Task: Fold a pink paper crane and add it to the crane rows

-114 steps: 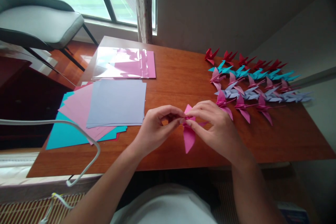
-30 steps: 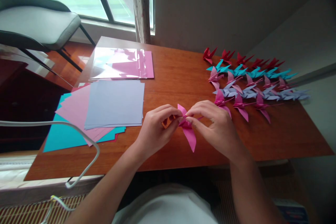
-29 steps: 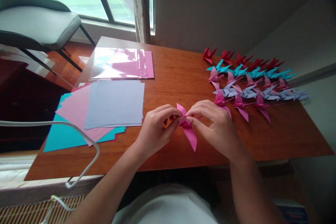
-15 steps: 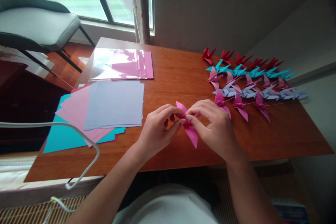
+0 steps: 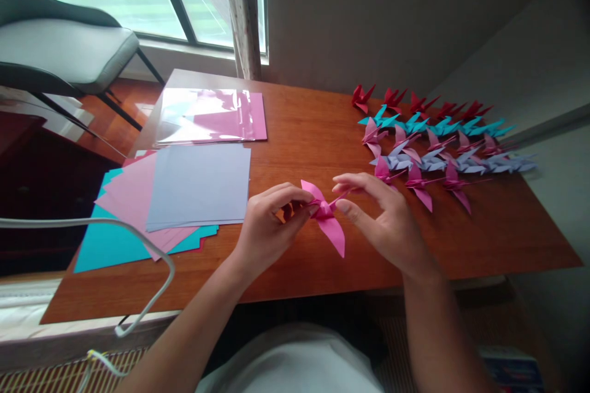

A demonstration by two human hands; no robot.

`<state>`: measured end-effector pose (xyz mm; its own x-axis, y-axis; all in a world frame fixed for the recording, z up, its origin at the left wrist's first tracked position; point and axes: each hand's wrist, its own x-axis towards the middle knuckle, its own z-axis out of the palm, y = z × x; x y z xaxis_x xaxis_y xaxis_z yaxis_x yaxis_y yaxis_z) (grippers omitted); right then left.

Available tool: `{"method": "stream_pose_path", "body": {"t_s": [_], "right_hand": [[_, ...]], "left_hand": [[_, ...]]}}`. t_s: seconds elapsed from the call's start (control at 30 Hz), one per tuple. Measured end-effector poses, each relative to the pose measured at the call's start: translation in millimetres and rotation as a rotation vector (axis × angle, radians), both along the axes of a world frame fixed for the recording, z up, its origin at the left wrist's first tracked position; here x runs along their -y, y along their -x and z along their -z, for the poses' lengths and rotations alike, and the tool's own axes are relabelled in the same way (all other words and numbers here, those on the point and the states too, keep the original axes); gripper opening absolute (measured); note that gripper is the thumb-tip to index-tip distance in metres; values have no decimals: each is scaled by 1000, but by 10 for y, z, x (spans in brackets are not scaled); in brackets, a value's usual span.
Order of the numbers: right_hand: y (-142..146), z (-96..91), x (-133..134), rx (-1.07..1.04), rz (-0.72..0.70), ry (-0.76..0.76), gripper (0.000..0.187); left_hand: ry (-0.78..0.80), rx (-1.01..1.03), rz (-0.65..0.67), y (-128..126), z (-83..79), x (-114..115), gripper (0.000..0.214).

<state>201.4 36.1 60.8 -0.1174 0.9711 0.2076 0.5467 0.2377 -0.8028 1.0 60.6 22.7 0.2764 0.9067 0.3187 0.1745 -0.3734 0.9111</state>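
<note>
A bright pink paper crane (image 5: 326, 210) with its wings spread is held above the front middle of the table. My left hand (image 5: 273, 216) pinches one pointed end of it between thumb and fingers. My right hand (image 5: 385, 215) is beside the opposite end, thumb and fingers apart, the thin point of the crane lying near the gap between them. Behind my right hand stand more bright pink cranes (image 5: 418, 184) in a row.
Rows of red cranes (image 5: 394, 100), turquoise cranes (image 5: 445, 126), light pink cranes (image 5: 372, 135) and pale lilac cranes (image 5: 433, 161) fill the table's right. Paper sheets (image 5: 198, 187) and a plastic-wrapped paper pack (image 5: 207, 116) lie left. A white cable (image 5: 168, 267) crosses the front left.
My right hand has let go of the crane's middle and opened, moving slightly right. The left hand keeps its pinch, and the crane's body now shows between the hands.
</note>
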Motion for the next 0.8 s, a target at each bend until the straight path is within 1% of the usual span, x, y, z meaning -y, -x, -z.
{"method": "stream_pose_path", "body": {"t_s": [0.07,0.13,0.17,0.2,0.23,0.3,0.33,0.37,0.4,0.47,0.53,0.57,0.63,0.7,0.8], "right_hand": [[-99,81,19,-137,41,95,29],[-181,185,32,-288,111,179,26],[-209,236,34,-369,146,199,28],[-224,281,34,-435,168,238,34],[-227,318,31,-480,159,298,41],[-194,363,20,-525,64,442,48],[-163,371,13,-528,6,502,47],[-127,373,6,-524,-34,524,44],[-89,371,0,-520,-47,524,39],[-22,366,-12,-531,13,448,35],[23,370,-19,-537,88,345,32],[38,377,-21,-534,111,298,29],[59,394,-20,-518,129,221,23],[80,413,-12,-505,138,158,19],[116,438,7,-490,160,90,15]], "left_hand": [[68,63,13,2,4,0,4],[147,123,30,7,1,0,3],[183,148,43,9,-4,0,5],[212,169,64,12,-11,-2,6],[231,188,93,15,-18,-4,7],[241,208,164,18,-27,-10,6],[234,209,194,18,-28,-13,6],[224,206,213,18,-26,-17,5],[216,200,214,16,-22,-21,5],[232,192,172,11,-11,-26,11],[298,187,120,4,-5,-28,22],[343,179,119,0,-5,-27,24],[430,142,169,-11,-4,-22,24],[473,83,238,-21,1,-14,24],[427,5,257,-32,18,-7,25]]}}
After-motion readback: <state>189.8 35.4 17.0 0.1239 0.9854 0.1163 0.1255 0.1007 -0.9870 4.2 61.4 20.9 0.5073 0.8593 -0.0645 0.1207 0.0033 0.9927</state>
